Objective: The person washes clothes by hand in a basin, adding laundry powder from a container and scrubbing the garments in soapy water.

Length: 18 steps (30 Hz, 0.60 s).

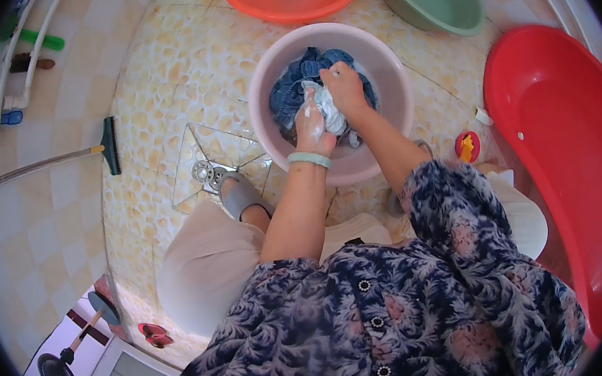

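Over a pale pink basin (pixel 260 119) both of my hands grip a wet white cloth (pixel 331 116). My left hand (pixel 315 127) has white suds on it and holds the cloth's near left side; a pale green band circles that wrist. Closed on the cloth's far right side is my right hand (pixel 344 91), its fingers curled inward. Beneath and behind the cloth, blue denim clothing (pixel 292 91) lies bunched in the basin. A little water shows along the basin's inner wall.
An orange basin (pixel 294 7) and a green basin (pixel 435 1) stand beyond. A long red tub (pixel 556 127) takes up the right side. At left are a floor drain (pixel 203 171) and a squeegee (pixel 111 146); a red-and-yellow object (pixel 467 146) lies near the tub.
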Tool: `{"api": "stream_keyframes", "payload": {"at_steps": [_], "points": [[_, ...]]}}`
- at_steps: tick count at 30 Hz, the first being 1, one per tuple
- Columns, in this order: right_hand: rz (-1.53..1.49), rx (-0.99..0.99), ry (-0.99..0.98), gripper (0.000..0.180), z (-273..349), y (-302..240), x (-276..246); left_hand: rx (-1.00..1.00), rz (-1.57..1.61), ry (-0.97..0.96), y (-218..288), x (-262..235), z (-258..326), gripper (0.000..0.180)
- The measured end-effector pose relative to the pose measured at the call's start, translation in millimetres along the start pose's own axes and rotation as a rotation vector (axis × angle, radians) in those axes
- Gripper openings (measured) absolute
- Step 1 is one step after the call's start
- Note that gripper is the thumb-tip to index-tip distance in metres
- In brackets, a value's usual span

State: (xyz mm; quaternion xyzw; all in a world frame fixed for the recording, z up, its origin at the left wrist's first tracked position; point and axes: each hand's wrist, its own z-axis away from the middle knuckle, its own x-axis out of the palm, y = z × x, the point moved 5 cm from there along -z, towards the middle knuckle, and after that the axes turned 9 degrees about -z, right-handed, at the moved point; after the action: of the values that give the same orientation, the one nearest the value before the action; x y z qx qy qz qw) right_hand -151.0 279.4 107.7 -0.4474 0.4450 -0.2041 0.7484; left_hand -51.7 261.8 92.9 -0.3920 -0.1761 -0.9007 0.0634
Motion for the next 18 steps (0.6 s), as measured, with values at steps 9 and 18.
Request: {"api": "stream_keyframes", "payload": {"at_steps": [9, 18], "points": [[-0.211, 0.024, 0.046, 0.018, 35.4, 26.2, 1.0, -0.068, -0.097, 0.094, -27.9, -29.6, 3.3, 0.026], [-0.088, -0.352, -0.075, 0.018, 117.4, -17.6, 26.7, -0.013, -0.292, -0.024, -10.0, -105.2, -14.5, 0.031]]}}
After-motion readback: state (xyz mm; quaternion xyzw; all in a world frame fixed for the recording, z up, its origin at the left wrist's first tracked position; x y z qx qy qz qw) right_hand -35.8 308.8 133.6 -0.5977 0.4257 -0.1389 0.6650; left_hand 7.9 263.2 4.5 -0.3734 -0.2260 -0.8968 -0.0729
